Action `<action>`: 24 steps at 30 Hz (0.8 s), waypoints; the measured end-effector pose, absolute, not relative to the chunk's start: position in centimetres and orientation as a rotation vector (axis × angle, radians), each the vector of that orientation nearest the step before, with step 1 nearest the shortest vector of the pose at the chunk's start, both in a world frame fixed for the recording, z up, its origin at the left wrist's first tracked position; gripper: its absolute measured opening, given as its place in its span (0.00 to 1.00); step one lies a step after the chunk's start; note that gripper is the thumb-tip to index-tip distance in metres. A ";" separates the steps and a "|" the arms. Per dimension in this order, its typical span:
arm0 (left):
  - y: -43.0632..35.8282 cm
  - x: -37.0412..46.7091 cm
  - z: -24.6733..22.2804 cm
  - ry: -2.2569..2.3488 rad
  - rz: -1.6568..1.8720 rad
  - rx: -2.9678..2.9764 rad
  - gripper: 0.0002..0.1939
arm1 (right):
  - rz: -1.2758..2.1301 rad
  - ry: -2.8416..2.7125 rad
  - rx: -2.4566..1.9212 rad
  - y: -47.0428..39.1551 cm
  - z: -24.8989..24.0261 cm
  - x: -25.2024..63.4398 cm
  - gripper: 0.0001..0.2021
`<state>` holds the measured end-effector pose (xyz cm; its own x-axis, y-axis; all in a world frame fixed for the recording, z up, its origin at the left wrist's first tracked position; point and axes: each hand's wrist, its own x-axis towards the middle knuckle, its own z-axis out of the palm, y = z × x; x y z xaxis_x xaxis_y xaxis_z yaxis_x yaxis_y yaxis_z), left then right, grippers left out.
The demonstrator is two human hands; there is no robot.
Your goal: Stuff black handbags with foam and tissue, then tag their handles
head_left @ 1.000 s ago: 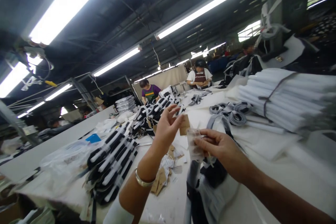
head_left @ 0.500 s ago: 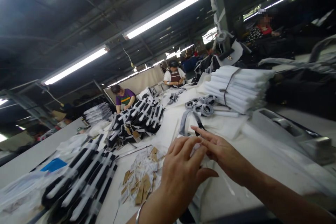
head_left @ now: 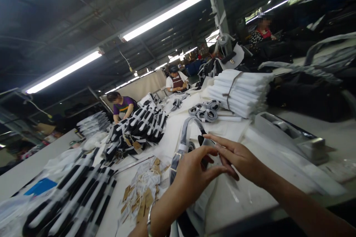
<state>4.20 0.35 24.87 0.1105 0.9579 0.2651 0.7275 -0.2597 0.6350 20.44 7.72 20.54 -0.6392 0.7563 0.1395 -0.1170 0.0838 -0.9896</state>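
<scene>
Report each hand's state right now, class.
Left hand: partly curled; any hold cannot be told.
Right hand: partly outstretched; any hold cannot be told.

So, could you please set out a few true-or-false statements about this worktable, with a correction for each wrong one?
1. The bracelet is on the left wrist. True.
2. The two hands are wide apart. False: the left hand and right hand are close together.
3. A grey strap with a buckle shows beside the left hand. True.
4. The blue sheet lies to the right of the brown tags. False: it lies to their left.
5. The bundle of white rolls is untied. False: a dark tie goes around it.
</scene>
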 end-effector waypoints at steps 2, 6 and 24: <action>0.9 4.5 24.5 1.538 0.994 1.918 0.16 | 1.732 -1.635 -0.607 7.7 21.0 20.8 0.32; 1.7 4.7 23.8 1.275 1.128 1.596 0.14 | 1.874 -1.586 -0.534 7.7 21.7 21.5 0.34; 2.1 4.9 23.0 1.244 1.103 1.530 0.12 | 2.024 -1.418 -0.474 8.4 21.2 21.5 0.35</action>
